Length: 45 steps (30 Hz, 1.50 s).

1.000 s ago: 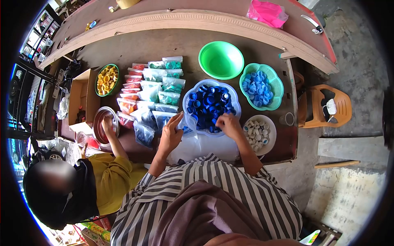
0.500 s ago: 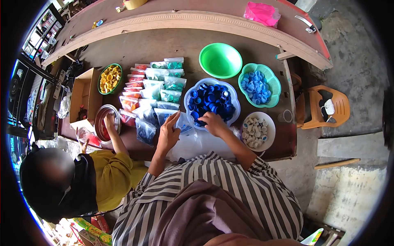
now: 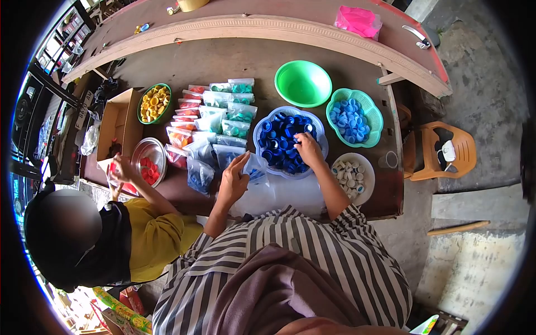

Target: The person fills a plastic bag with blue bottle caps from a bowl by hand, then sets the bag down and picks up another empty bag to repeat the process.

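My left hand (image 3: 233,181) is pinched on the edge of a clear plastic bag (image 3: 255,167), which has some blue caps in it. To its right, my right hand (image 3: 310,152) reaches with bent fingers into a pale blue basket (image 3: 258,133) of dark blue bottle caps (image 3: 285,142). Its fingertips touch the caps near one with a white inside; what they grip is hidden. Beyond my left hand lie rows of filled bags, with blue (image 3: 200,174), green (image 3: 241,113) and red or orange (image 3: 180,135) contents.
A green bowl (image 3: 303,84), a mint basket of light blue caps (image 3: 377,114) and a bowl of white caps (image 3: 368,178) stand around the basket. At left are yellow caps (image 3: 154,104), a cardboard box (image 3: 118,120) and a co-worker (image 3: 148,234) beside a metal bowl of red caps (image 3: 160,156).
My right hand has moved from the basket's near rim to its right side, among the caps. My left hand stays at the bag. The co-worker's hand has left the metal bowl, moving toward their bag.
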{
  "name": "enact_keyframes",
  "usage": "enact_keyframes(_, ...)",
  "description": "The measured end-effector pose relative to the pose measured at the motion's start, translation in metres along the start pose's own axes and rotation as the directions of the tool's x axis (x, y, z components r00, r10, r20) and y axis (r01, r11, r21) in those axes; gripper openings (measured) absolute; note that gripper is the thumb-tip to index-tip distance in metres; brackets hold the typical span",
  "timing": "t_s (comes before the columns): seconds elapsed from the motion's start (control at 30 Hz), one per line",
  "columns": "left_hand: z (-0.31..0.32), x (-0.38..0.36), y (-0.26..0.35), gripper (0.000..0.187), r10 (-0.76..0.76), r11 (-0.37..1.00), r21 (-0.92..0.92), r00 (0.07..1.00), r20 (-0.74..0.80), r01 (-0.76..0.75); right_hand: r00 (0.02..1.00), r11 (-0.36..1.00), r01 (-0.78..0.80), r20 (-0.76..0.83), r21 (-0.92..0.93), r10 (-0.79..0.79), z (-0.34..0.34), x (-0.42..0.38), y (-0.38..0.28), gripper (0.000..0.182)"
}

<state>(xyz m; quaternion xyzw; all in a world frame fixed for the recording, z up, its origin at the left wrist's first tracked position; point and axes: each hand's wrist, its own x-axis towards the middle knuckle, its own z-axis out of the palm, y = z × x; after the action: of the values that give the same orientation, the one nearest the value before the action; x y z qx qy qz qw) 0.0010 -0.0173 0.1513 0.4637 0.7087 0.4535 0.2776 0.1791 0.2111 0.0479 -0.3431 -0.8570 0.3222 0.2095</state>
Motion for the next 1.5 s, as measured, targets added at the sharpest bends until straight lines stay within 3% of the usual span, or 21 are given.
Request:
enact_keyframes(0.2,0.004,0.003,0.002,0.060,0.007,1.000,0.003,1.000,0.008,-0.007,0.986,0.988,0.148,-0.069,-0.039,-0.150,0.003,-0.015,-0.019,0.029)
enact_keyframes(0.27,0.006,0.004,0.002,0.060,0.009,1.000,0.004,1.000,0.015,-0.009,0.965,0.957,0.262,0.034,-0.123,-0.260,0.006,-0.016,-0.029,0.027)
enact_keyframes(0.33,0.005,0.004,0.003,0.060,0.010,1.000,0.010,1.000,0.021,-0.010,0.969,0.948,0.245,0.013,-0.204,-0.248,0.013,-0.016,-0.027,0.022)
enact_keyframes(0.4,0.005,0.005,0.005,0.060,-0.003,1.000,0.010,0.999,0.035,0.002,0.996,0.980,0.072,-0.040,-0.187,-0.080,0.021,-0.008,-0.014,0.020)
enact_keyframes(0.47,0.004,0.004,0.005,0.060,0.001,1.000,0.024,0.999,0.034,-0.002,0.983,0.988,0.113,-0.133,-0.101,-0.126,0.024,-0.003,0.005,0.016)
enact_keyframes(0.53,0.005,0.004,0.007,0.059,-0.005,1.000,0.023,0.999,0.034,0.004,0.956,0.886,-0.291,0.155,0.361,0.250,0.015,-0.003,0.009,0.014)
enact_keyframes(0.57,0.006,0.005,0.008,0.059,-0.002,1.000,0.021,0.999,0.033,0.002,0.906,0.751,-0.418,0.293,0.510,0.305,0.011,-0.002,0.012,0.016)
enact_keyframes(0.6,0.007,0.006,0.008,0.059,0.001,1.000,0.030,0.999,0.038,-0.002,0.907,0.754,-0.417,0.291,0.508,0.306,0.006,-0.004,0.009,0.016)
enact_keyframes(0.67,0.011,0.010,0.008,0.059,0.006,0.999,0.037,0.999,0.041,-0.007,0.887,0.513,-0.462,0.359,0.724,0.292,-0.006,-0.015,-0.005,0.018)
enact_keyframes(0.73,0.016,0.013,0.005,0.059,0.032,0.999,0.024,0.998,0.049,-0.033,0.926,0.562,-0.377,0.278,0.736,0.257,-0.015,-0.023,-0.027,0.019)
enact_keyframes(0.83,0.021,0.019,0.008,0.058,0.059,0.995,0.074,0.996,0.068,-0.064,0.985,0.800,-0.090,-0.064,0.593,0.158,-0.014,-0.037,-0.075,0.017)
enact_keyframes(0.87,0.023,0.019,0.013,0.058,0.055,0.995,0.074,0.996,0.075,-0.061,0.988,0.792,-0.119,-0.008,0.598,0.154,-0.016,-0.044,-0.094,0.018)
enact_keyframes(0.93,0.023,0.021,0.024,0.058,-0.012,1.000,-0.001,0.994,0.110,0.012,0.929,0.920,0.368,-0.103,0.132,-0.356,-0.010,-0.048,-0.103,0.018)
enact_keyframes(1.07,0.029,0.024,0.002,0.058,0.171,0.975,0.127,0.981,0.091,-0.181,0.936,0.917,0.351,-0.031,0.191,-0.352,-0.009,-0.048,-0.109,0.015)
enact_keyframes(1.13,0.025,0.024,0.008,0.058,0.075,0.994,0.069,0.994,0.085,-0.081,0.988,0.914,0.122,-0.138,0.387,-0.073,-0.015,-0.037,-0.092,0.013)
enact_keyframes(1.2,0.019,0.024,0.013,0.059,0.013,0.999,0.030,0.995,0.103,-0.016,0.976,0.972,0.066,-0.219,0.226,-0.015,-0.009,-0.029,-0.055,0.015)
enact_keyframes(1.23,0.017,0.026,0.012,0.061,0.017,0.999,0.032,0.996,0.087,-0.020,0.976,0.998,0.038,-0.211,-0.041,-0.046,-0.008,-0.030,-0.041,0.013)
enact_keyframes(1.27,0.016,0.027,0.010,0.062,0.024,0.999,0.034,0.997,0.069,-0.026,0.977,0.999,0.031,-0.211,-0.041,-0.039,-0.004,-0.032,-0.030,0.013)
enact_keyframes(1.33,0.016,0.031,0.010,0.063,0.003,1.000,0.025,0.998,0.069,-0.004,0.997,0.966,0.073,-0.018,-0.249,-0.080,-0.002,-0.035,-0.024,0.013)
enact_keyframes(1.4,0.016,0.033,0.011,0.063,-0.013,0.999,0.035,0.996,0.084,0.010,0.998,0.955,0.021,0.056,-0.296,-0.005,0.005,-0.039,-0.021,0.017)
enact_keyframes(1.5,0.018,0.036,0.012,0.060,-0.024,0.999,0.045,0.993,0.113,0.019,0.999,0.963,0.002,-0.043,-0.269,-0.015,0.014,-0.035,-0.010,0.019)
